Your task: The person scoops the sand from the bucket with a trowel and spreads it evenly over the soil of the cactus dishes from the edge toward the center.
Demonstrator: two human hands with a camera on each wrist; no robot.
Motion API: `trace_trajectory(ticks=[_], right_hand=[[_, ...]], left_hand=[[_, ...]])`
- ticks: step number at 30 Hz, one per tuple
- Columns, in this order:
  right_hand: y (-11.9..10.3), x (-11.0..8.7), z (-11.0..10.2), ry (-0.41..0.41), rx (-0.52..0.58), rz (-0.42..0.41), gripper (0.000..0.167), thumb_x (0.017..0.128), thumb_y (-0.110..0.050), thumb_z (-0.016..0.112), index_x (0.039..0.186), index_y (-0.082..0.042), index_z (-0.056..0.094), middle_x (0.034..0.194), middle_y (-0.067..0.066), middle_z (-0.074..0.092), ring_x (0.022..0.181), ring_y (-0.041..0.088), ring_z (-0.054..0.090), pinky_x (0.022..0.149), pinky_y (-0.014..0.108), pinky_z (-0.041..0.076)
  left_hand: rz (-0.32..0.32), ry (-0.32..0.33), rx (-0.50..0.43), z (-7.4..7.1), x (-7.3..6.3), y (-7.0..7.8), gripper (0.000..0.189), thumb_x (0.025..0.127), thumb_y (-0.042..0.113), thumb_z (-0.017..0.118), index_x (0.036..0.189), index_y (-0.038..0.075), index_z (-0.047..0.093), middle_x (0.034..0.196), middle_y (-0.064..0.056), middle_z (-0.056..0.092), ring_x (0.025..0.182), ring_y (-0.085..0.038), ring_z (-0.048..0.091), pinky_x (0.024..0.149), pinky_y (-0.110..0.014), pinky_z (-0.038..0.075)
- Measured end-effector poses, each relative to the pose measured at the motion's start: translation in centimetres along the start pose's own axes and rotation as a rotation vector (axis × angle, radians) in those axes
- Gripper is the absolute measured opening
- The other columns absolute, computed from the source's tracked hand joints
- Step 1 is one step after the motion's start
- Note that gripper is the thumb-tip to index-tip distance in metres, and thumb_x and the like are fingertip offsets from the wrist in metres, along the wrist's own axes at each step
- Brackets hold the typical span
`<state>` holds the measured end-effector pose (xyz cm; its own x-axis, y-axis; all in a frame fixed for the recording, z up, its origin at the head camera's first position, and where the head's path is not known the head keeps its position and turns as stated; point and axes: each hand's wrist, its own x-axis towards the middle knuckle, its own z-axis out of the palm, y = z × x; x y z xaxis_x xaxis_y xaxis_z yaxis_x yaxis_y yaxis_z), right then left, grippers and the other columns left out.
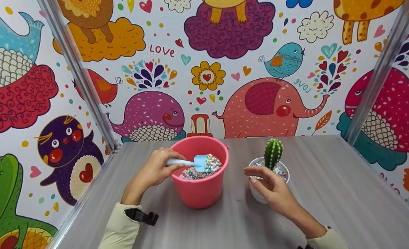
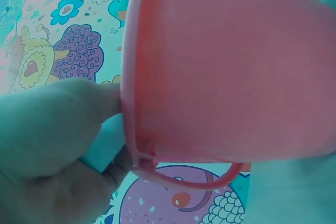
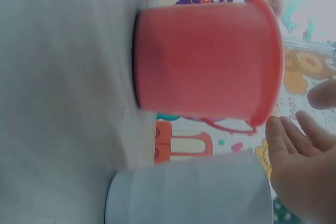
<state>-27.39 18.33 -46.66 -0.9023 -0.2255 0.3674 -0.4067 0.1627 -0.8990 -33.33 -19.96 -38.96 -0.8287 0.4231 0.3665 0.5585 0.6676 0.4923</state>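
Observation:
My left hand [image 1: 157,167] grips the handle of a light blue toy shovel [image 1: 201,163] over the rim of a pink bucket [image 1: 201,193]. The shovel's blade lies at the multicoloured pebbles [image 1: 192,174] inside. In the left wrist view the bucket's wall [image 2: 226,72] hides the blade. Beside the bucket, on the right, stands a white pot [image 1: 258,196] with a green cactus [image 1: 273,152] and more coloured pebbles. My right hand [image 1: 275,188] is held at the pot's near rim with fingers extended and nothing in them, partly covering the pot.
Both containers stand on a grey wood-grain table [image 1: 239,228]. Cartoon-printed panels [image 1: 204,45] rise behind and at both sides, joined by metal posts [image 1: 86,76]. The bucket's pink handle [image 2: 205,184] hangs down along its far side.

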Motion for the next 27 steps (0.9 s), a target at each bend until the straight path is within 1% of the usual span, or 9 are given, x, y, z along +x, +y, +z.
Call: trace_trajectory(ticks=[3,7,9,16,20,22,24,27], right_hand=[[0.1,-0.4,-1.0,0.035,-0.016,-0.007,0.030,0.106,-0.012,0.069,0.136,-0.011,0.069,0.137,0.013,0.072,0.130,0.026,0.070,0.102,0.021,0.057],[0.2,-0.7,-2.3,0.079,-0.038,-0.019,0.028,0.106,-0.010,0.068,0.134,-0.005,0.070,0.133,0.021,0.072,0.124,0.028,0.072,0.099,0.024,0.060],[0.4,-0.9,-2.9,0.099,-0.060,-0.015,0.027,0.107,-0.011,0.068,0.133,-0.003,0.069,0.131,0.022,0.071,0.120,0.027,0.073,0.097,0.025,0.061],[0.7,-1.5,-4.8,0.166,-0.117,0.024,0.025,0.109,-0.021,0.067,0.130,-0.007,0.071,0.124,0.015,0.074,0.112,0.031,0.075,0.091,0.029,0.064],[1.2,-1.6,-5.8,0.226,-0.171,0.044,0.026,0.110,-0.025,0.065,0.130,-0.009,0.071,0.121,0.012,0.075,0.109,0.023,0.075,0.089,0.026,0.063],[1.5,-1.6,-6.2,0.264,-0.191,0.062,0.027,0.111,-0.028,0.064,0.129,-0.009,0.071,0.119,0.010,0.075,0.108,0.021,0.074,0.088,0.025,0.062],[1.9,-1.6,-6.5,0.302,-0.202,0.076,0.029,0.111,-0.030,0.063,0.129,-0.008,0.070,0.118,0.013,0.075,0.105,0.021,0.073,0.086,0.022,0.061],[2.3,-1.4,-6.9,0.351,-0.194,0.090,0.031,0.112,-0.030,0.062,0.129,-0.006,0.069,0.118,0.016,0.073,0.103,0.022,0.072,0.085,0.022,0.060]], left_hand=[[0.004,0.023,0.009,-0.1,-0.2,0.0,0.020,0.094,0.022,0.086,0.113,0.013,0.085,0.109,-0.003,0.082,0.099,-0.019,0.062,0.086,-0.036,0.054],[0.006,0.049,0.016,-0.2,-0.3,0.1,0.020,0.094,0.022,0.086,0.112,0.014,0.086,0.108,-0.001,0.083,0.099,-0.019,0.064,0.085,-0.035,0.054],[0.008,0.059,0.015,-0.3,-0.4,0.2,0.019,0.094,0.020,0.086,0.112,0.014,0.086,0.108,-0.002,0.083,0.100,-0.020,0.065,0.086,-0.036,0.054],[-0.013,0.077,-0.022,-0.9,-0.6,0.7,0.018,0.094,0.018,0.085,0.112,0.015,0.086,0.109,-0.001,0.082,0.101,-0.019,0.063,0.089,-0.038,0.052],[-0.011,0.100,-0.028,-1.1,-0.6,1.1,0.018,0.094,0.018,0.086,0.112,0.015,0.086,0.107,0.000,0.081,0.101,-0.018,0.064,0.090,-0.038,0.054],[0.002,0.109,-0.027,-1.1,-0.5,1.4,0.018,0.094,0.018,0.086,0.111,0.015,0.086,0.106,0.000,0.081,0.101,-0.019,0.064,0.090,-0.041,0.054],[0.003,0.111,-0.032,-1.1,-0.5,1.8,0.018,0.094,0.019,0.086,0.111,0.015,0.086,0.106,0.000,0.081,0.103,-0.019,0.065,0.092,-0.042,0.055],[0.005,0.111,-0.046,-1.0,-0.3,2.4,0.018,0.094,0.019,0.086,0.112,0.016,0.086,0.108,0.000,0.081,0.108,-0.021,0.066,0.095,-0.044,0.057]])
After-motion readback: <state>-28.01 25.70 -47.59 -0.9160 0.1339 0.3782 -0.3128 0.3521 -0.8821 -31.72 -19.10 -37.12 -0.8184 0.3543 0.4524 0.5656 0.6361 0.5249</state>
